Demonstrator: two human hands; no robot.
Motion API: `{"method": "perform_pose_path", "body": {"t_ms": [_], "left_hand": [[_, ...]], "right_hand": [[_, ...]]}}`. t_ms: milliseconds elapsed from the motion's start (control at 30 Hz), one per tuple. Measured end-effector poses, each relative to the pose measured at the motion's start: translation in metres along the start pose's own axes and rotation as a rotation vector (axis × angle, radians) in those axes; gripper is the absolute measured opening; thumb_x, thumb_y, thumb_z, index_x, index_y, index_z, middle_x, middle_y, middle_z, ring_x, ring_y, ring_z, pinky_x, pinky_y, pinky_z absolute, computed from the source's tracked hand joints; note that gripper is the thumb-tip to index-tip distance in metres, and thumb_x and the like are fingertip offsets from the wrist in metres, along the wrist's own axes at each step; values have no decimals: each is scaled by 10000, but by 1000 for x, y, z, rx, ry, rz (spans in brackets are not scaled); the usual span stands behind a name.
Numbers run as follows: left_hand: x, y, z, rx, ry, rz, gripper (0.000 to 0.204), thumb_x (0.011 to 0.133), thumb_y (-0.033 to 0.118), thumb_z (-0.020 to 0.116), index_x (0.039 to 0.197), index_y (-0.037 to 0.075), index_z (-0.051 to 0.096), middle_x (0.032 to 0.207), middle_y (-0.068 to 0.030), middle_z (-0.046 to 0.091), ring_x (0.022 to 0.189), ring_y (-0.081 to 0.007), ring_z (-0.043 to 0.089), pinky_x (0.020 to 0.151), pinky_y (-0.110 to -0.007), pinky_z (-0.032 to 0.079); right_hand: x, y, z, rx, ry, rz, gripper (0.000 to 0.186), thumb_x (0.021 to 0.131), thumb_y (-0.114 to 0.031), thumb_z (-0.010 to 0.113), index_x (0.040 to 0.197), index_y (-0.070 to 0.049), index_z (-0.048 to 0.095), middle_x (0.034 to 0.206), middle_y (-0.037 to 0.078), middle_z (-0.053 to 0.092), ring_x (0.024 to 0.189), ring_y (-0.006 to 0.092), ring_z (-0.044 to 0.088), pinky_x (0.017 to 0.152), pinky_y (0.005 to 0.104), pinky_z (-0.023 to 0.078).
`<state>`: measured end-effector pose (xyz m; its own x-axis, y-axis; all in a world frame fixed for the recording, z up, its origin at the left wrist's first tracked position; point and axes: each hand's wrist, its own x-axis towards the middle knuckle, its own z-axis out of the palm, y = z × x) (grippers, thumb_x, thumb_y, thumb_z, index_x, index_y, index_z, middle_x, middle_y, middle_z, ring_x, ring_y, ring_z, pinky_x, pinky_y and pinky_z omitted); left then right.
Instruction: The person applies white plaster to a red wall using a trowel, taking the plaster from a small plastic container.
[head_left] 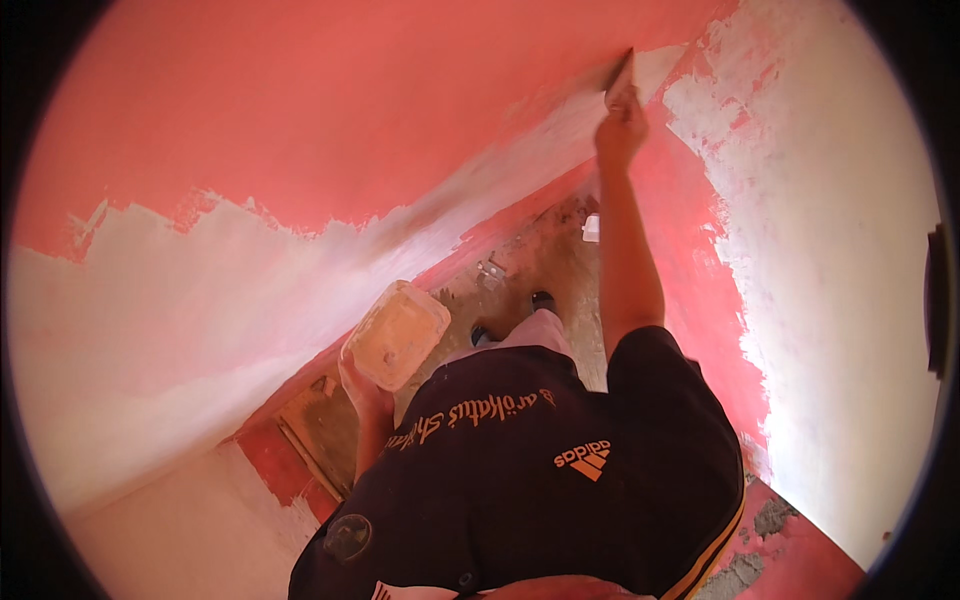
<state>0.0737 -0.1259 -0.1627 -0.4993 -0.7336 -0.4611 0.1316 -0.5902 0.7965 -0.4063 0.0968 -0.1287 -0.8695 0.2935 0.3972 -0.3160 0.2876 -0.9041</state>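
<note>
My right hand (621, 128) is raised at the top, gripping a flat scraper-like blade (622, 68) against the wall near the corner, where a pale patch meets pink paint. My left hand (365, 385) holds a shallow, pale rectangular plastic container (398, 332) by its side, low in front of me, with a little pale material visible in it.
Pink walls (330, 110) with broad white patches (150, 330) surround me in a narrow space. The stained floor (505, 280) around my feet has a small white object (591, 228), small debris and a wooden strip (305, 455). A dark object (936, 300) edges the far right.
</note>
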Motion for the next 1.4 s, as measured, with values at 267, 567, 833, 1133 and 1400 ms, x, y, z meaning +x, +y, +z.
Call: {"method": "perform_pose_path", "body": {"t_ms": [267, 567, 833, 1133, 1400], "left_hand": [[13, 15, -15, -23, 38, -28, 401, 1047, 315, 467, 1326, 38, 549, 1264, -113, 619, 1166, -261, 620, 976, -393, 527], [1, 24, -33, 115, 27, 51, 419, 1047, 323, 464, 1338, 30, 536, 1278, -114, 616, 1159, -269, 619, 962, -403, 533], [3, 27, -15, 550, -170, 278, 396, 1039, 300, 477, 1306, 24, 572, 1236, -102, 641, 1125, -254, 645, 945, -385, 543], [12, 5, -42, 369, -143, 181, 419, 1040, 312, 472, 1339, 27, 545, 1264, -119, 623, 1167, -275, 620, 972, -408, 532], [-15, -8, 33, 516, -71, 318, 460, 1041, 353, 460, 1336, 9, 540, 1273, -125, 615, 1157, -273, 619, 969, -399, 522]], "right_hand": [[-204, -50, -14, 221, -618, -102, 345, 1071, -219, 430, 1269, -21, 631, 1067, 180, 686, 1020, 339, 629, 940, 384, 477], [35, 64, 13, -77, -52, -102, 290, 1055, -179, 484, 1024, 42, 670, 807, 133, 668, 762, 198, 599, 709, 366, 485], [-229, -28, 7, -149, -577, -53, 355, 1035, -80, 453, 1341, -57, 630, 1267, 107, 653, 1073, 251, 642, 941, 357, 514], [160, 127, -34, 600, 311, 340, 346, 1069, -268, 546, 1315, -42, 637, 776, -70, 516, 666, 60, 457, 579, 231, 365], [23, 99, 13, -23, -55, 14, 347, 1061, -188, 436, 1245, 28, 634, 948, 136, 655, 862, 219, 617, 774, 353, 495]]}}
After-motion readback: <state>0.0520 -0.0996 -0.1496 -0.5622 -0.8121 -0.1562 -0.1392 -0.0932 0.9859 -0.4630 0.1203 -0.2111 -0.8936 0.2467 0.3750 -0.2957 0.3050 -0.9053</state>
